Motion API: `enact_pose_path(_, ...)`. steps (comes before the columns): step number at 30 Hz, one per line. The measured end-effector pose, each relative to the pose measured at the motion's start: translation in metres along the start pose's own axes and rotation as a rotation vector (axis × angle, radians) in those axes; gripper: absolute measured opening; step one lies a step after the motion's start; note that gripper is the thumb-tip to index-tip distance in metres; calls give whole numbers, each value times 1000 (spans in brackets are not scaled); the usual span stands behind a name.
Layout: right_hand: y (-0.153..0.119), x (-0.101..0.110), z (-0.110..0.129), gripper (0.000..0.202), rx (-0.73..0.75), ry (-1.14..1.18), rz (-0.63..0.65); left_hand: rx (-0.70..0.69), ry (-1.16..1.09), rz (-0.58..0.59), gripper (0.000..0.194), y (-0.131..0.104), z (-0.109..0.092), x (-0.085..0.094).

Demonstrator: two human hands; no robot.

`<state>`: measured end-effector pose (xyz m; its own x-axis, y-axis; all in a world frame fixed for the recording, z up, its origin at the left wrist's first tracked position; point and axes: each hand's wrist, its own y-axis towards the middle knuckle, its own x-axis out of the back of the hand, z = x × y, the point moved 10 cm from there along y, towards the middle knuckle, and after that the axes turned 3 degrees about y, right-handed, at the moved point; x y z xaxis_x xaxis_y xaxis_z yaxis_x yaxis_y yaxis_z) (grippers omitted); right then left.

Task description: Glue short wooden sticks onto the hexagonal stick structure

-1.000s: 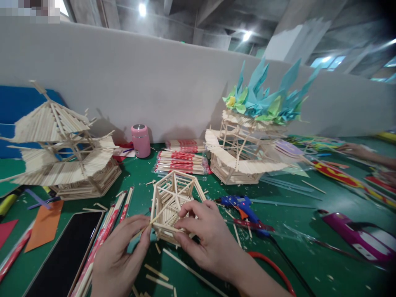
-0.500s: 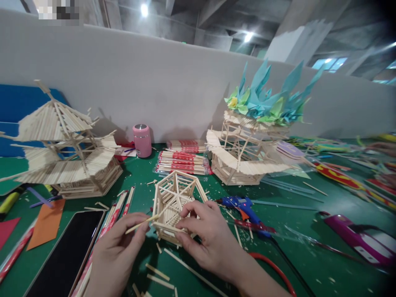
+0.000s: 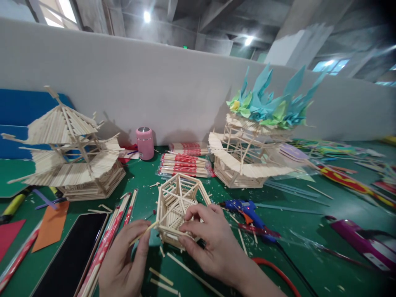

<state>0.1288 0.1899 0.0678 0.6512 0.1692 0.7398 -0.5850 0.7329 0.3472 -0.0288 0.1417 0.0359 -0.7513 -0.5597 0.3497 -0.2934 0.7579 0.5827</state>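
In the head view, a small many-sided frame of wooden sticks [image 3: 180,187] stands on the green table before me, its top partly spanned by crossing sticks. My left hand [image 3: 128,251] pinches a thin wooden stick [image 3: 144,233] between thumb and fingers; the stick's far end meets the frame's near left corner. My right hand [image 3: 208,239] grips the frame's near right side, its thumb outside on the front rail and its fingers reaching over the top. That hand covers the frame's right part. Loose cut sticks [image 3: 163,284] lie below the frame.
A blue glue gun [image 3: 244,206] lies right of the frame, its cable running forward. Stick pavilions stand at left [image 3: 77,165] and right [image 3: 241,165]. Behind are a pink flask [image 3: 145,144] and packs of sticks [image 3: 185,165]. A phone [image 3: 71,255] lies at left.
My left hand has shifted slightly right, and the stick's angle has steepened a little against the frame. My right hand keeps its hold. The view has shifted slightly.
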Motion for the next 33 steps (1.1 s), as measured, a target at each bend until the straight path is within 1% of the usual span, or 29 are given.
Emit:
enact_pose_path(4,0,-1,-2,7,-1,-2,-12,-30,2,32,22,-3,6,-5)
enact_pose_path(8,1,0,-1,8,7,-8,-33,-26,-12,61,22,-4,10,-10)
enact_pose_path(11,1,0,0,9,9,-5,-35,-8,-23,65,19,-4,11,-10)
enact_pose_path(14,0,1,0,9,8,-2,-39,18,-25,58,17,-2,11,-9)
enact_pose_path(18,0,1,1,10,13,-5,-39,39,-20,10,16,0,10,-3)
enact_pose_path(24,2,0,1,12,0,-9,-7,55,-12,-33,15,-2,10,1)
enact_pose_path(31,2,1,3,9,4,-15,2,1,-19,14,17,-2,8,-4)
enact_pose_path(33,1,2,3,8,9,-8,-16,-19,-14,13,18,-2,7,-6)
